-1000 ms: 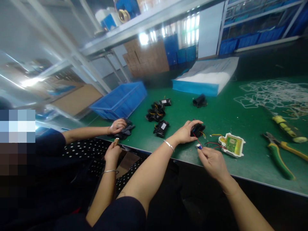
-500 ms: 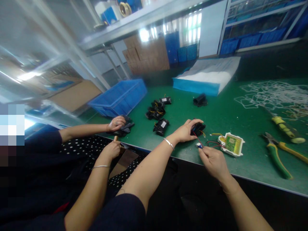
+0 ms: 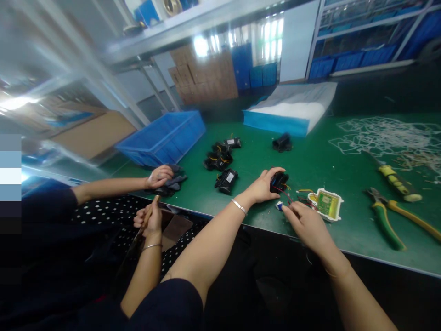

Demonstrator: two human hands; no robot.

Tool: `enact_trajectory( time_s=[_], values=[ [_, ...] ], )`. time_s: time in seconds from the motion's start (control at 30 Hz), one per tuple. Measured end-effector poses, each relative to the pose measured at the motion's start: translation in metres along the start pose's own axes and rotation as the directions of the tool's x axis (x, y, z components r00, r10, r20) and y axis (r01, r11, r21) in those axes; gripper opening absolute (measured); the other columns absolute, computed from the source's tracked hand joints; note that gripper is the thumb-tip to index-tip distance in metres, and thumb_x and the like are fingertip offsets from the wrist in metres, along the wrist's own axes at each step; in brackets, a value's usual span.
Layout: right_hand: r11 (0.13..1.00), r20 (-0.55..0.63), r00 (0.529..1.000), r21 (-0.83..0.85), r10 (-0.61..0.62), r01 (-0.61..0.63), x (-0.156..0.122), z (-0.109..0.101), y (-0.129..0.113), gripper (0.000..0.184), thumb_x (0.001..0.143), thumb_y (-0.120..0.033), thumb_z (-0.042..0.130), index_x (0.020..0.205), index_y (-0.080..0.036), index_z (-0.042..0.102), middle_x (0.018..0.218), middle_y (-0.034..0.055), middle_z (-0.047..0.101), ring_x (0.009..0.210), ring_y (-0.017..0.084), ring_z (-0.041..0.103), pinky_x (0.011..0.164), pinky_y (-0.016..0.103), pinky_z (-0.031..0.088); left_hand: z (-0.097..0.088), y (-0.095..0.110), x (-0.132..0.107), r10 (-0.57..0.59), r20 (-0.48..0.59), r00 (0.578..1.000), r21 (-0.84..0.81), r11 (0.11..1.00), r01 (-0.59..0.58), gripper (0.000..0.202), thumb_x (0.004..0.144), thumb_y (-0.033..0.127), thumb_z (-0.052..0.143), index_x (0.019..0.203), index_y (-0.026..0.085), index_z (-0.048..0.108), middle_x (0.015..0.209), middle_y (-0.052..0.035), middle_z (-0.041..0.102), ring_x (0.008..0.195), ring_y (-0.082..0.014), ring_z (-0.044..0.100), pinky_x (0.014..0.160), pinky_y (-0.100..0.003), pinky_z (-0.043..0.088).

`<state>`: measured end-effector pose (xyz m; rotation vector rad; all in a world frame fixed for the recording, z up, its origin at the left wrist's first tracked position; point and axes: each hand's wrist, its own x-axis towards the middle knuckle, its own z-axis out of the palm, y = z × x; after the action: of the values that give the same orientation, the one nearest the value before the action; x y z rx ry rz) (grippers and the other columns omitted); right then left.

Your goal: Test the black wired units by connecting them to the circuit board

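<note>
My left hand [image 3: 264, 187] is closed over a small black module [image 3: 279, 180] with red and yellow wires, resting on the green table [image 3: 320, 151]. Just below it, my right hand [image 3: 306, 225] pinches a small blue-and-white connector [image 3: 279, 206] at the end of those wires. A white housing holding a green circuit board [image 3: 325, 203] lies right of my hands, joined by the wires.
Several black modules [image 3: 221, 162] lie further left, one more [image 3: 281, 142] behind. Green-and-yellow pliers [image 3: 391, 219] and a yellow tool [image 3: 396, 181] lie at right. A blue crate [image 3: 165, 138] stands at back left. A co-worker's hands [image 3: 159, 177] work at my left.
My right hand has moved slightly up toward the black module with the connector. The co-worker's nearer hand has dropped below the table edge, now gripping a stick-like tool.
</note>
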<state>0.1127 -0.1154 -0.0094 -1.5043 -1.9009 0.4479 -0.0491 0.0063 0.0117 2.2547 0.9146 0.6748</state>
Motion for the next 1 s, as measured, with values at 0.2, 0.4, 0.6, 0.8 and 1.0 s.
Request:
enact_trajectory(
  time_s=[0.2,0.4,0.6,0.8,1.0],
  values=[
    [0.978,0.077,0.986,0.136,0.147,-0.156,-0.001,-0.002,-0.008,0.040,0.089,-0.050,0.048,0.115,-0.019,0.049,0.081,0.0046,0.067,0.061,0.017,0.062,0.060,0.028,0.043,-0.003,0.003,0.000,-0.034,0.015,0.999,-0.053,0.998,0.034,0.094,0.060,0.012,0.070,0.142,0.028,0.026,0.132,-0.0075,0.043,0.123,-0.0261,0.042,0.108,-0.043,0.034],
    [0.955,-0.049,0.959,0.116,0.281,-0.274,0.007,-0.006,-0.009,0.033,0.094,-0.045,0.038,0.113,-0.020,0.046,0.086,0.0083,0.069,0.060,0.018,0.064,0.060,0.029,0.043,-0.012,0.010,-0.004,-0.009,0.062,0.998,-0.093,0.996,0.015,0.100,0.062,0.011,0.065,0.147,0.032,0.016,0.131,-0.0076,0.042,0.120,-0.0247,0.046,0.108,-0.042,0.034],
    [0.953,-0.205,0.949,-0.137,0.240,-0.270,0.012,-0.009,-0.002,0.029,0.088,-0.045,0.049,0.103,-0.020,0.054,0.068,0.0045,0.066,0.059,0.021,0.062,0.051,0.028,0.033,-0.018,0.009,-0.006,-0.004,-0.036,0.999,-0.116,0.993,0.000,0.086,0.070,0.024,0.068,0.145,0.029,0.026,0.125,-0.0055,0.053,0.111,-0.0205,0.053,0.102,-0.036,0.040],
    [0.954,-0.048,0.991,-0.270,0.121,-0.130,0.006,-0.011,-0.006,0.033,0.090,-0.050,0.045,0.074,-0.023,0.057,0.056,0.0014,0.061,0.050,0.017,0.056,0.048,0.026,0.026,-0.031,0.028,-0.004,-0.044,-0.210,0.977,0.169,0.982,0.080,0.028,0.076,0.042,0.065,0.100,0.028,0.067,0.112,-0.0020,0.062,0.105,-0.0209,0.057,0.099,-0.035,0.042],
    [0.985,0.065,0.997,-0.171,0.028,-0.017,0.005,-0.005,-0.018,0.041,0.093,-0.050,0.039,0.067,-0.022,0.054,0.065,0.0021,0.064,0.059,0.016,0.058,0.053,0.026,0.029,-0.042,0.063,-0.009,-0.322,-0.094,0.942,0.524,0.789,0.322,0.045,0.069,0.060,0.063,0.100,0.029,0.070,0.105,-0.0090,0.060,0.088,-0.0302,0.062,0.084,-0.045,0.048]
  ],
)
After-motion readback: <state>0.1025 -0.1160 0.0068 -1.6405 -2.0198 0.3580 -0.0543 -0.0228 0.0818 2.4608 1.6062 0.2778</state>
